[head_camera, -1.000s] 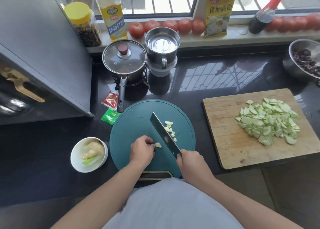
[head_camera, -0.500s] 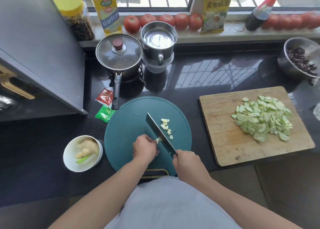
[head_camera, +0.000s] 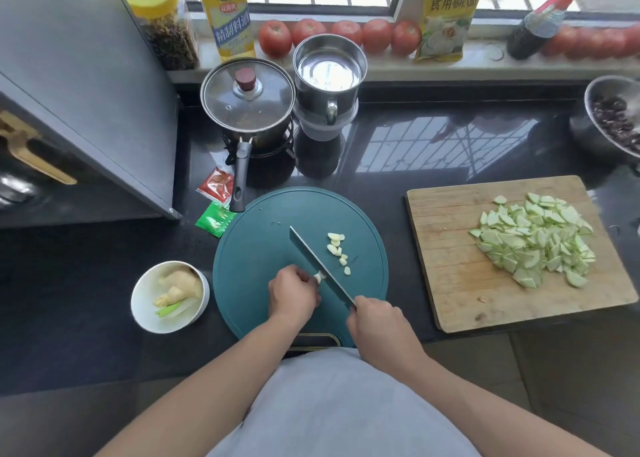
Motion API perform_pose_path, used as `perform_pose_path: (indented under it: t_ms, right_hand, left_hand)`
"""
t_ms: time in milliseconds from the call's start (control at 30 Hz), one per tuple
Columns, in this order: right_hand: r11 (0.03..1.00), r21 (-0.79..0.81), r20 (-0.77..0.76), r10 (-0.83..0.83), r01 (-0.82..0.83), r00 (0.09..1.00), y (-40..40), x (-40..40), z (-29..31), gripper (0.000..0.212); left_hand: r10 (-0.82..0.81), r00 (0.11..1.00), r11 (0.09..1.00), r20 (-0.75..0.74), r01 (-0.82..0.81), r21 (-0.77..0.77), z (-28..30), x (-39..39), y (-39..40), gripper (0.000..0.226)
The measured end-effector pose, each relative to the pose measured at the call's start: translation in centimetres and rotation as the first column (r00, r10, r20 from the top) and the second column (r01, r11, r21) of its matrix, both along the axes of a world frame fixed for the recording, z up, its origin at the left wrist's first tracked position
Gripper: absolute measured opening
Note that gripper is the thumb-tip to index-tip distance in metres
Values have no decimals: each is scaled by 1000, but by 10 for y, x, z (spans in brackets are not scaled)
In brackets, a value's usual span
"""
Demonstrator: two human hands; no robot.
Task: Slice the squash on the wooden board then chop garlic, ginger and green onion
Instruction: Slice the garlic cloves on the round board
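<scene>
Slicing garlic (head_camera: pixel 318 277) on the green board (head_camera: pixel 256 249): left hand (head_camera: pixel 293 292) pinching the small clove at the board's 6 o'clock, right hand (head_camera: pixel 379 323) wrapped round the knife (head_camera: pixel 320 266) handle. Cut pieces (head_camera: pixel 337 249) lying just right of the blade. Probably firm, light, slick, apt to roll; best held at the far end, fingertips tucked. Sliced squash (head_camera: pixel 533 240) piled on the wooden board (head_camera: pixel 450 283) at 3 o'clock.

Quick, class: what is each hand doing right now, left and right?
Left hand: pinches the garlic clove on the teal board.
Right hand: grips the knife.
</scene>
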State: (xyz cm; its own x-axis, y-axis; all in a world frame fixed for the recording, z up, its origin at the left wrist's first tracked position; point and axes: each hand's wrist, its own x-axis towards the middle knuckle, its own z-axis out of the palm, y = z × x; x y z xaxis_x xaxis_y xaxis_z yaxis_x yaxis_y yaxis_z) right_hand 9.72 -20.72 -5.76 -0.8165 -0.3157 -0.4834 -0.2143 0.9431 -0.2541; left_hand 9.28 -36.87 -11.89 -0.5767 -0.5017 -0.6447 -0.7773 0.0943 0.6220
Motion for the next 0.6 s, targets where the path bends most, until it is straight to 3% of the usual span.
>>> perform_pose_path:
  t_ms: [100,300,600]
  right_hand:
    - [1000,18,26,13,-14,1000,-7,-2,-6,20]
    - [988,-121,30,-87,90,996,-29,-17,-3,26]
    - [1000,-4,38,-15,15,999,-7,2,-10,19]
  left_hand:
    - [-34,999,999,2,34,-9,1,-1,0,17]
    - [-71,997,997,12,71,-43,6,0,2,14]
    - [-49,999,998,5,49,-35,7,0,1,15]
